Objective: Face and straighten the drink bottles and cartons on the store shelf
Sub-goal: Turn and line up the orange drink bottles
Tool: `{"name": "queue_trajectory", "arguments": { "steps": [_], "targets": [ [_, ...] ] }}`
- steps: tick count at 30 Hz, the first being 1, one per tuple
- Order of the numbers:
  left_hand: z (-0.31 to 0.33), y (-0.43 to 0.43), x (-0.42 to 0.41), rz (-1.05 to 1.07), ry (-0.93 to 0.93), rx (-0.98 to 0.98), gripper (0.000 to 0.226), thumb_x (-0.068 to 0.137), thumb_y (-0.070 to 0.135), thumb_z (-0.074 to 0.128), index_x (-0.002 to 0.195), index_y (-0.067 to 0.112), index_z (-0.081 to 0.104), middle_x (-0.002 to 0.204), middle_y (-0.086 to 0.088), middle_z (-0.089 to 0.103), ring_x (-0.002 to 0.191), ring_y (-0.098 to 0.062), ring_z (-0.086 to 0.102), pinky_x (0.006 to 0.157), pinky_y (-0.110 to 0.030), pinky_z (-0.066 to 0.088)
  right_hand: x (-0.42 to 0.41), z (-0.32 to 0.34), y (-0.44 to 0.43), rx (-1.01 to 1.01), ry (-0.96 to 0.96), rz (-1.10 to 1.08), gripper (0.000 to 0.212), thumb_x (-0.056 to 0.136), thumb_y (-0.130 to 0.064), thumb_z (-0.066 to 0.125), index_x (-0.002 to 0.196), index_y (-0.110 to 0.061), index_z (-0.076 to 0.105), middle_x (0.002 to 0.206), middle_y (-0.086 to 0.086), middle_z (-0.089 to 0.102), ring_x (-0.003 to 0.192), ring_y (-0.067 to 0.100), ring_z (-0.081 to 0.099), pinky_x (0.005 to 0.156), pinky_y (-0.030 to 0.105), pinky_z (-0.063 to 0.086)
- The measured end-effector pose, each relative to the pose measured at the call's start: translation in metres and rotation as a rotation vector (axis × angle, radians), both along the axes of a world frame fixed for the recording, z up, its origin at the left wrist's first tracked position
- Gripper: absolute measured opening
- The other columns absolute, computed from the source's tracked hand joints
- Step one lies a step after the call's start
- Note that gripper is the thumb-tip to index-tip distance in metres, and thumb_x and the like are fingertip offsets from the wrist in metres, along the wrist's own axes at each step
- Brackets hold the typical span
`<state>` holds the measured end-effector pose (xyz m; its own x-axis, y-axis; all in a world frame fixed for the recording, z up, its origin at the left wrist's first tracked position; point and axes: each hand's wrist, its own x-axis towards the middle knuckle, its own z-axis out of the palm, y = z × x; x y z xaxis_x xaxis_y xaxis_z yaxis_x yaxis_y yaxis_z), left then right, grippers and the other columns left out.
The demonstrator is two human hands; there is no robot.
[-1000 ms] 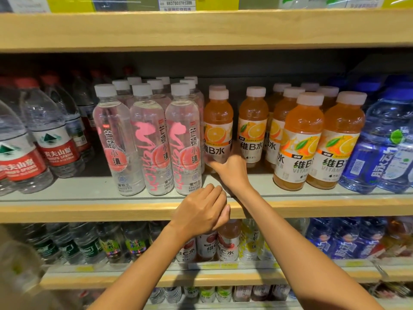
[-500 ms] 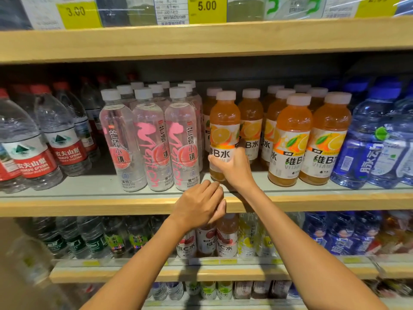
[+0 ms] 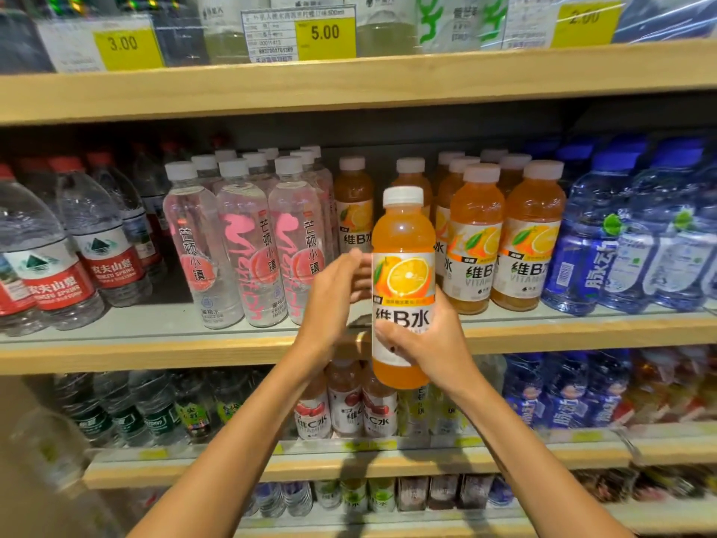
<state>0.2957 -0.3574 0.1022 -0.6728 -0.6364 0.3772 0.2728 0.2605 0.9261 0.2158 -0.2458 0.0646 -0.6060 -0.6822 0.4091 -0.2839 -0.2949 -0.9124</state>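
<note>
From the head view, the right hand (image 3: 430,339) holds an orange vitamin drink bottle (image 3: 403,273) upright in front of the middle shelf (image 3: 155,351), clear of its board, with the label facing the camera. Its fingers (image 3: 388,335) are curled round the lower label. The left hand (image 3: 333,300) is just beside the bottle, its fingers (image 3: 355,262) loosely extended toward the label's left edge; I cannot tell whether they touch it. Behind it stand more orange bottles (image 3: 475,242), with pink-labelled bottles (image 3: 244,246) to their left. The bottle looks full, so probably fairly heavy, with stiff plastic and a smooth film label that may slip. A grip round the labelled middle seems best, with the other hand steadying it.
</note>
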Motion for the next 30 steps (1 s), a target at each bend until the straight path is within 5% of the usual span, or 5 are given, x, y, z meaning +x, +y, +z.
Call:
{"name": "queue_trajectory", "arguments": {
  "steps": [6, 15, 18, 22, 30],
  "targets": [
    [0.025, 0.030, -0.007, -0.095, 0.077, 0.190, 0.044, 0.075, 0.051, 0.062, 0.104, 0.018, 0.065, 0.088, 0.002, 0.075, 0.082, -0.012, 0.071, 0.067, -0.022, 0.054, 0.020, -0.007, 0.011, 0.079, -0.005, 0.040, 0.062, 0.059, -0.027, 0.078, 0.112, -0.015, 0.048, 0.093, 0.006, 0.068, 0.082, 0.017, 0.068, 0.074, 0.040, 0.057],
    [0.032, 0.042, -0.016, 0.006, 0.073, 0.197, 0.009, 0.076, 0.013, 0.074, 0.082, 0.015, 0.068, 0.069, 0.002, 0.070, 0.063, -0.010, 0.066, 0.057, -0.024, 0.052, 0.004, -0.014, 0.029, 0.089, -0.180, 0.268, 0.074, 0.063, -0.053, 0.079, 0.125, -0.026, 0.048, 0.116, -0.003, 0.068, 0.108, 0.013, 0.064, 0.090, 0.033, 0.053],
    [0.038, 0.037, -0.016, -0.210, 0.065, 0.435, 0.026, 0.065, 0.022, 0.073, 0.087, 0.008, 0.070, 0.078, -0.009, 0.070, 0.064, -0.020, 0.067, 0.060, -0.029, 0.055, -0.005, -0.020, 0.037, 0.021, -0.651, 0.704, 0.088, 0.069, -0.065, 0.070, 0.135, -0.011, 0.049, 0.121, 0.014, 0.064, 0.110, 0.028, 0.063, 0.096, 0.042, 0.050],
    [0.049, 0.032, -0.015, -0.609, 0.132, 0.574, 0.039, 0.052, 0.025, 0.083, 0.086, 0.009, 0.073, 0.087, -0.008, 0.070, 0.071, -0.024, 0.067, 0.066, -0.031, 0.056, 0.003, -0.026, 0.036, -0.074, -0.813, 1.138, 0.079, 0.080, -0.061, 0.060, 0.132, -0.002, 0.051, 0.115, 0.022, 0.062, 0.103, 0.032, 0.063, 0.097, 0.045, 0.048],
    [0.028, 0.030, -0.027, -0.891, 0.199, 0.721, 0.058, 0.051, 0.029, 0.089, 0.099, 0.003, 0.068, 0.094, -0.013, 0.068, 0.079, -0.026, 0.067, 0.075, -0.033, 0.057, 0.010, -0.019, 0.032, -0.032, -0.757, 1.082, 0.066, 0.068, -0.056, 0.075, 0.111, -0.008, 0.058, 0.091, 0.011, 0.064, 0.079, 0.022, 0.064, 0.073, 0.033, 0.054]
  ]
}}
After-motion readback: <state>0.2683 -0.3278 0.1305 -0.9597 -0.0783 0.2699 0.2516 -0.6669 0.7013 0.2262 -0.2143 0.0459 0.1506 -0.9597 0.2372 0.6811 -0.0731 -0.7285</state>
